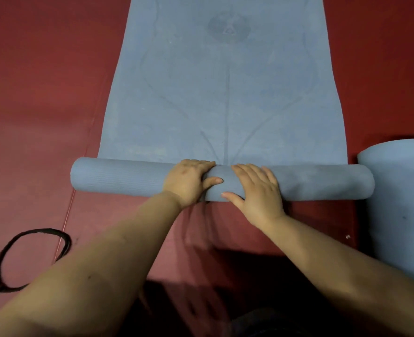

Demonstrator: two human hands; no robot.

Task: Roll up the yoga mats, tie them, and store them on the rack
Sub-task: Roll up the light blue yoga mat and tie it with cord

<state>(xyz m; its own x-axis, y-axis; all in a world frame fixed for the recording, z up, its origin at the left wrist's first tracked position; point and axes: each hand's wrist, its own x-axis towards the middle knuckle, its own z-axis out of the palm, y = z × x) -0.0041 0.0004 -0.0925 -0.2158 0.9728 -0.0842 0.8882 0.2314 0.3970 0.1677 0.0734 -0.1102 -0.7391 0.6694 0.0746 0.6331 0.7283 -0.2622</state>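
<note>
Mat: blue yoga mat [225,93] on the red floor [43,93], partly rolled. Flat part runs from frame centre toward 12 o'clock; faint round emblem printed near the far end, thin lines radiating along its middle.
Roll: rolled portion [118,177] lies crosswise just below centre, spanning 9 to 3 o'clock, its far side meeting the flat sheet.
Left hand: left hand [189,182] palm-down on top of the roll's middle, fingers extended over the crest toward 12, thumb stretched toward 3 along the near face. Not wrapped round; pressing flat.
Right hand: right hand [257,188] just beside the left, also palm-down on the roll, fingers spread and straight toward 11, thumb pointing toward 9 low on the near face. Thumbs close, a strip of mat showing between them.
Second mat: another blue rolled mat [400,203] at 3 o'clock, running toward the viewer, its end just beside the right end of the roll; contact not clear.
Strap: black strap loop [4,254] on the floor at 8 o'clock, well apart from the mat, partly hidden by the left forearm.
Floor seam: thin line in the red floor at 9 o'clock, running toward the strap.
</note>
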